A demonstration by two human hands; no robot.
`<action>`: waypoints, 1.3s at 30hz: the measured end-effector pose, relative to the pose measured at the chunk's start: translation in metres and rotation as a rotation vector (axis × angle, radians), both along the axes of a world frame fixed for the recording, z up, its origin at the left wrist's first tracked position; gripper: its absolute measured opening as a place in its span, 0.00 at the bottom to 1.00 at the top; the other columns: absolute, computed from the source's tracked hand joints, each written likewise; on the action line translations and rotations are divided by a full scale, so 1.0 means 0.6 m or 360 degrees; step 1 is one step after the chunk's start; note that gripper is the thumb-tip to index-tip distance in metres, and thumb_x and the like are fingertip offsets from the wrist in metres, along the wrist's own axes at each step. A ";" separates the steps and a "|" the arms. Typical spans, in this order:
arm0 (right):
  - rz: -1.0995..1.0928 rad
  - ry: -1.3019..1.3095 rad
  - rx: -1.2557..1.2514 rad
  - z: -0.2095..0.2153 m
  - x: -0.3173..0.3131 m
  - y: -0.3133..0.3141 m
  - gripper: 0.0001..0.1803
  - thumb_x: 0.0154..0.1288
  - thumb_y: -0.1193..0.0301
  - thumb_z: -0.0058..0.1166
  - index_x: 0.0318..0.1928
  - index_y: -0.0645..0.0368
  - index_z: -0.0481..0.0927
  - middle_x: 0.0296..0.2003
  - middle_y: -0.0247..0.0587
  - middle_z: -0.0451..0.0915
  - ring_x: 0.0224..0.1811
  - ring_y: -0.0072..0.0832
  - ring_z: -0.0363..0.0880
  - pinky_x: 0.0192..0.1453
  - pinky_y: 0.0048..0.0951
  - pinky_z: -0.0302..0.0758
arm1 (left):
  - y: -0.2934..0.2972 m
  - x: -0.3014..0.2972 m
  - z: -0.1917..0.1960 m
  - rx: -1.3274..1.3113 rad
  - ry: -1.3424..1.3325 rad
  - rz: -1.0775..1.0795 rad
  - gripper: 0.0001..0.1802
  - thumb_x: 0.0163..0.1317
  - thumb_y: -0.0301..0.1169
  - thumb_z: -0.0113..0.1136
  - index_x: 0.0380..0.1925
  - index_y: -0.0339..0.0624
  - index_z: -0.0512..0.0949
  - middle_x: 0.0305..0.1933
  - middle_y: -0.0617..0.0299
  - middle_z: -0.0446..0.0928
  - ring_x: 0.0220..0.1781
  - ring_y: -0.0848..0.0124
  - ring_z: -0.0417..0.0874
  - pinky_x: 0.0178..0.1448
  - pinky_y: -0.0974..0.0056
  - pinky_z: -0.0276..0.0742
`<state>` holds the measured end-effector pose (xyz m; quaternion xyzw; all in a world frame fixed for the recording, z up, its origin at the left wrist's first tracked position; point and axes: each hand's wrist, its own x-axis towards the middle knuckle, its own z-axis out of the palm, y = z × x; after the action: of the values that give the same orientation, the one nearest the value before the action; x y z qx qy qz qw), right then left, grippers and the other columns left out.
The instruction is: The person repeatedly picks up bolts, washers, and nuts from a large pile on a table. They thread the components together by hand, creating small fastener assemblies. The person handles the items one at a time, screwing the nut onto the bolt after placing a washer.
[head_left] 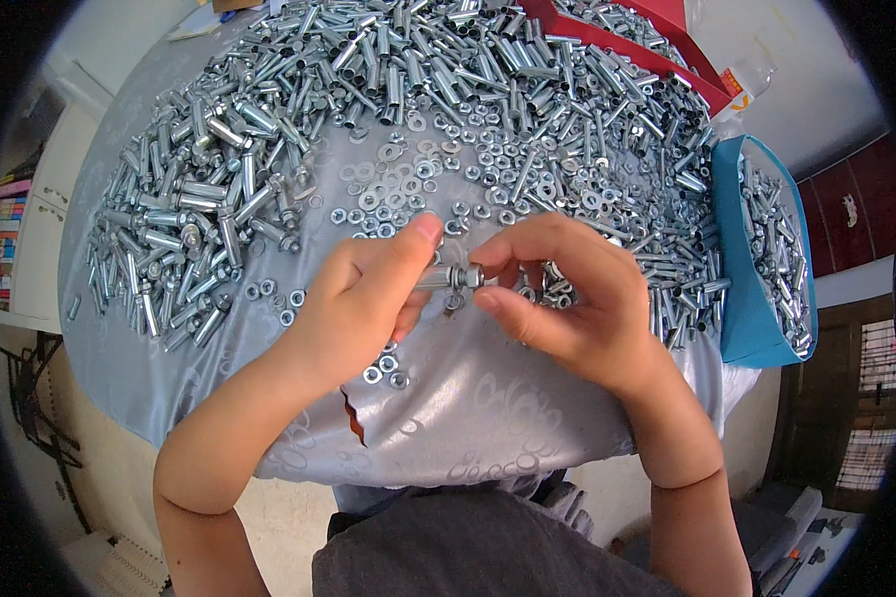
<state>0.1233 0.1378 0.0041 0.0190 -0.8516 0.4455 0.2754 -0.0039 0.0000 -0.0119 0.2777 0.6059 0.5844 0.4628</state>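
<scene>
I see my left hand [363, 298] with its grip clamped on a small metal bolt [446, 277], thumb lying along the top. My right hand [567, 298] pinches the bolt's right end, grip together on it, at the near middle of the table [488, 408], above its grey cloth. Loose washers [408, 179] lie just beyond, a big heap of metal sleeves [269, 149] farther off, and a blue box [757, 269] stands at the right.

Our hands meet at the near middle of the bench [488, 408].
We see sleeve bolts [219, 199] heaped left and behind, washers and nuts [418, 179] between, a box [757, 298] of bolts at right.
</scene>
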 end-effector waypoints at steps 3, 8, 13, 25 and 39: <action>0.0018 0.0031 0.0011 -0.003 -0.001 -0.003 0.12 0.47 0.79 0.60 0.35 0.64 0.77 0.31 0.40 0.78 0.28 0.24 0.76 0.31 0.21 0.72 | 0.001 -0.001 -0.004 0.0049 -0.0056 0.0046 0.29 0.64 0.48 0.41 0.06 0.47 0.58 0.09 0.72 0.57 0.13 0.81 0.57 0.18 0.73 0.54; 0.0006 0.0080 0.0088 -0.007 -0.002 -0.007 0.13 0.46 0.79 0.61 0.36 0.63 0.76 0.30 0.40 0.77 0.29 0.26 0.77 0.30 0.24 0.73 | 0.002 0.000 -0.010 0.0099 -0.0126 0.0080 0.28 0.64 0.45 0.43 0.06 0.48 0.58 0.10 0.73 0.56 0.13 0.81 0.55 0.18 0.72 0.52; 0.0039 -0.0008 0.0138 -0.004 -0.002 -0.012 0.05 0.53 0.75 0.55 0.31 0.63 0.75 0.25 0.42 0.75 0.24 0.30 0.75 0.28 0.28 0.71 | -0.003 0.010 -0.004 0.0060 0.0340 0.0159 0.27 0.65 0.44 0.43 0.08 0.45 0.58 0.11 0.76 0.55 0.16 0.84 0.52 0.20 0.72 0.50; 0.0163 0.0005 -0.0052 -0.004 0.004 0.000 0.21 0.43 0.72 0.65 0.40 0.62 0.75 0.26 0.39 0.75 0.22 0.25 0.74 0.25 0.21 0.71 | -0.014 0.013 0.008 0.0179 0.0395 0.0004 0.27 0.65 0.44 0.43 0.08 0.43 0.58 0.13 0.76 0.54 0.19 0.85 0.53 0.22 0.72 0.49; 0.0065 -0.0194 0.0448 0.003 0.017 0.013 0.13 0.47 0.70 0.61 0.35 0.59 0.76 0.26 0.39 0.74 0.22 0.31 0.74 0.24 0.26 0.71 | -0.010 0.009 0.013 0.0005 0.0320 -0.0041 0.27 0.65 0.44 0.43 0.09 0.43 0.59 0.14 0.77 0.54 0.20 0.85 0.52 0.21 0.72 0.48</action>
<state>0.1336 0.1455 0.0059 0.0478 -0.9203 0.3275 0.2087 0.0013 -0.0059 -0.0039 0.3434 0.6448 0.5486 0.4068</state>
